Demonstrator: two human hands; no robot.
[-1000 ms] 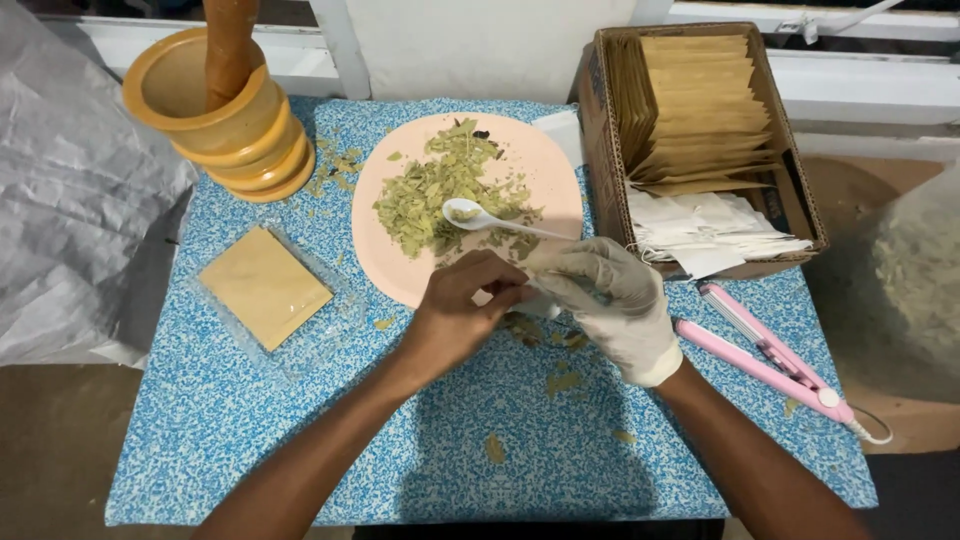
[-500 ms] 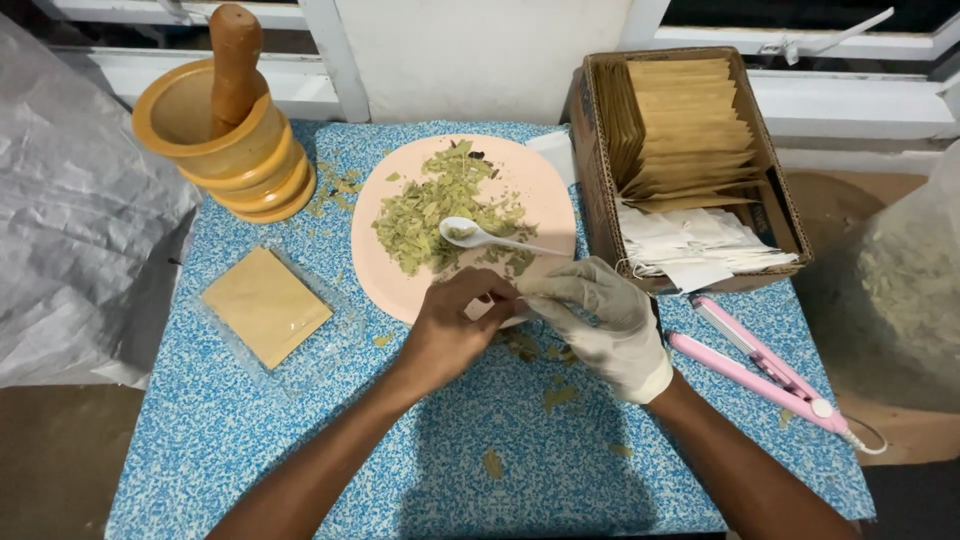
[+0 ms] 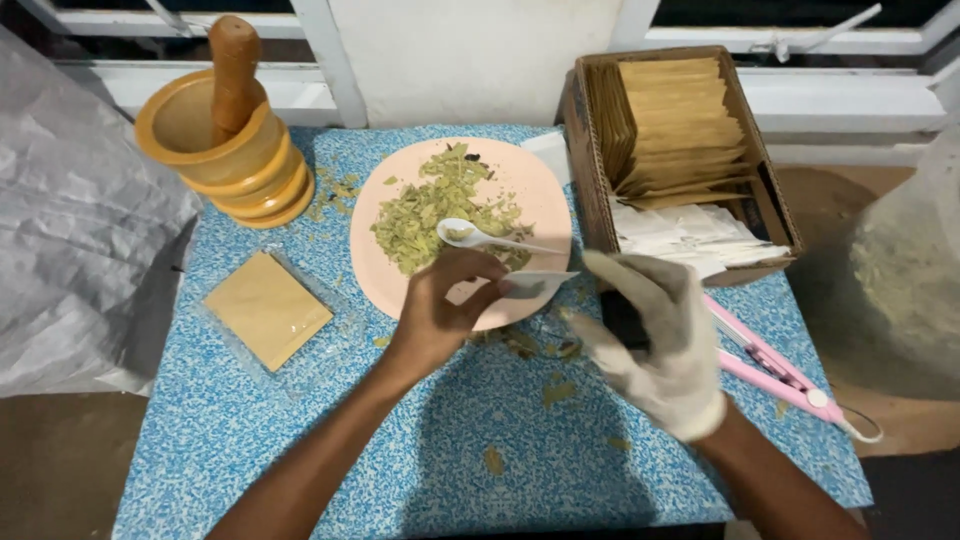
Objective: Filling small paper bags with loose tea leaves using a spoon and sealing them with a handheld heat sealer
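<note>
My bare left hand (image 3: pixel 440 305) pinches a small white sachet (image 3: pixel 537 284) over the near edge of a pink plate (image 3: pixel 385 275). The plate holds a heap of dried green leaves (image 3: pixel 430 205), and a white plastic spoon (image 3: pixel 478 236) lies on it just above my fingers. My right hand (image 3: pixel 655 345), in a white glove, hovers a little right of the sachet with its fingers spread, and I see nothing in it.
A cardboard box (image 3: pixel 775 205) of brown packets and white sachets stands at the back right. A pink clamp sealer (image 3: pixel 770 365) lies beside my right hand. A wooden mortar and pestle (image 3: pixel 225 140) stand back left. A brown packet in clear wrap (image 3: pixel 265 308) lies left. Leaf crumbs dot the blue table (image 3: pixel 300 440).
Both hands were together on the sachet at the plate's edge. The gloved right hand has let go and drawn back to the right, while the left hand keeps the sachet.
</note>
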